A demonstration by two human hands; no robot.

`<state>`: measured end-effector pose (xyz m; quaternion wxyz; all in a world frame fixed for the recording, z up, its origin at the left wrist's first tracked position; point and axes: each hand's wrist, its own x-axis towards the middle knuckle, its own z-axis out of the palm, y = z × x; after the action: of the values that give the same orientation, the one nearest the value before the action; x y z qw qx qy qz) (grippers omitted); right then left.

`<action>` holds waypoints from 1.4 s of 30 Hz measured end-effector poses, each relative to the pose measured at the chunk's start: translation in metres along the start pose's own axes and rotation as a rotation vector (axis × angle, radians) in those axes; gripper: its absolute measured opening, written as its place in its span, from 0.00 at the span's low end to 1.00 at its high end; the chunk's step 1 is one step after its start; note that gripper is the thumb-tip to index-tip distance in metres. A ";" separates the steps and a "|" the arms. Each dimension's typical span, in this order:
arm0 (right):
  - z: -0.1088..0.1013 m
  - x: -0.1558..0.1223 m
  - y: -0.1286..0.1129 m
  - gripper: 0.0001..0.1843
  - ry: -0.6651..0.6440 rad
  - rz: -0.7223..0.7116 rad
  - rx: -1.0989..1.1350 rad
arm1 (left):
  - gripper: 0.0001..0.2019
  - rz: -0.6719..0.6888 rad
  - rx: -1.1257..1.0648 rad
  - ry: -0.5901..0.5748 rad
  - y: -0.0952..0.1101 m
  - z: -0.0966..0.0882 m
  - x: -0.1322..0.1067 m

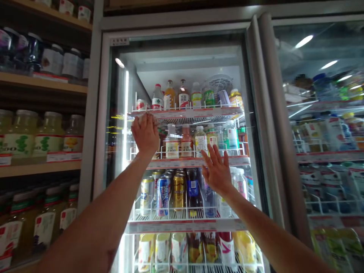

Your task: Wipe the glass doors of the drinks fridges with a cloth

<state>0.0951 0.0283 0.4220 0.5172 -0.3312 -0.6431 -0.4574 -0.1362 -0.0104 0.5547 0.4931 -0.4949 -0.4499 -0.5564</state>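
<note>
In front of me stands a drinks fridge with a glass door point(182, 57); light reflections show on the pane. My left hand point(145, 134) is raised at the upper left, before the edge of the top shelf point(193, 113). Its fingers are bent together, and something pale and crumpled shows at the fingertips, too unclear to name. My right hand point(218, 168) is lower and further right, fingers spread, holding nothing. It is before the second shelf, near a pale-labelled bottle point(200, 138). Whether either hand touches the pane I cannot tell.
Bottles and cans fill the fridge shelves, among them a blue can point(163, 195) and a gold can point(179, 192). A vertical grey door frame point(273, 125) separates a second glass-fronted fridge point(327, 155) on the right. Wooden shelves point(42, 168) with jars and bottles stand left.
</note>
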 end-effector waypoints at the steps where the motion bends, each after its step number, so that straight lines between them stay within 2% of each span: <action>1: 0.000 0.000 0.000 0.26 0.002 0.000 0.003 | 0.22 -0.013 -0.009 0.006 0.006 0.002 -0.002; 2: 0.000 0.000 0.000 0.26 0.004 -0.001 0.006 | 0.22 0.029 -0.023 -0.017 0.016 0.005 -0.005; 5: 0.001 0.000 0.001 0.26 0.012 -0.002 0.013 | 0.20 0.309 -0.062 -0.153 0.048 0.013 -0.020; 7: 0.001 -0.001 0.001 0.26 0.014 -0.003 0.013 | 0.20 0.432 -0.069 -0.210 0.055 0.015 -0.024; 9: 0.001 -0.001 0.001 0.26 0.011 -0.003 0.009 | 0.20 0.388 -0.064 -0.177 0.046 0.014 -0.021; 12: 0.001 -0.001 0.001 0.27 0.004 0.001 0.010 | 0.22 0.123 -0.037 -0.031 0.027 0.011 -0.018; 14: 0.001 -0.001 0.001 0.28 -0.001 0.007 0.020 | 0.22 0.039 -0.020 0.012 0.027 0.011 -0.027; 15: 0.001 -0.001 0.001 0.28 -0.002 0.008 0.024 | 0.22 0.071 -0.019 -0.001 0.031 0.011 -0.036; 19: 0.002 -0.001 0.001 0.29 0.005 0.005 0.036 | 0.20 0.448 -0.053 -0.145 0.054 0.012 -0.077; 20: 0.002 -0.001 0.001 0.29 0.008 0.008 0.035 | 0.20 0.485 -0.056 -0.159 0.054 0.011 -0.083; 21: 0.001 -0.001 0.001 0.29 0.009 0.011 0.032 | 0.20 0.465 -0.054 -0.146 0.051 0.010 -0.086; 22: 0.001 -0.001 0.001 0.28 0.008 0.013 0.027 | 0.20 0.389 -0.046 -0.109 0.047 0.009 -0.086; 25: 0.000 -0.001 0.001 0.28 -0.005 0.011 0.016 | 0.22 0.072 -0.015 0.044 0.038 0.008 -0.084; 26: 0.000 -0.001 0.001 0.27 -0.006 0.008 0.017 | 0.22 0.023 -0.010 0.069 0.039 0.008 -0.086; 28: 0.001 -0.001 0.002 0.26 -0.004 0.002 0.023 | 0.23 0.063 -0.015 0.058 0.050 0.010 -0.096; 30: 0.001 -0.001 0.002 0.26 0.005 0.001 0.034 | 0.23 0.203 -0.030 0.003 0.061 0.011 -0.111; 32: 0.002 -0.001 0.003 0.26 0.015 0.002 0.041 | 0.22 0.308 -0.034 -0.048 0.061 0.009 -0.122; 33: 0.001 -0.001 0.003 0.26 0.017 0.004 0.041 | 0.22 0.318 -0.031 -0.060 0.056 0.007 -0.123; 35: 0.001 -0.001 0.002 0.26 0.012 0.005 0.036 | 0.21 0.237 -0.025 -0.053 0.038 0.001 -0.119; 37: 0.001 -0.001 0.002 0.26 0.002 0.009 0.032 | 0.22 0.077 -0.020 -0.033 0.023 -0.005 -0.111; 39: 0.001 -0.001 0.002 0.27 0.002 0.012 0.037 | 0.23 -0.036 -0.019 -0.016 0.021 -0.005 -0.109; 40: 0.001 -0.001 0.002 0.27 0.006 0.013 0.043 | 0.23 -0.035 -0.021 -0.024 0.027 -0.004 -0.112; 42: 0.002 -0.001 0.002 0.28 0.018 0.013 0.058 | 0.23 0.103 -0.034 -0.064 0.045 0.001 -0.126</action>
<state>0.0962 0.0307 0.4212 0.5351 -0.3162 -0.6493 -0.4383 -0.0884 -0.0018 0.4306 0.4980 -0.5433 -0.4296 -0.5217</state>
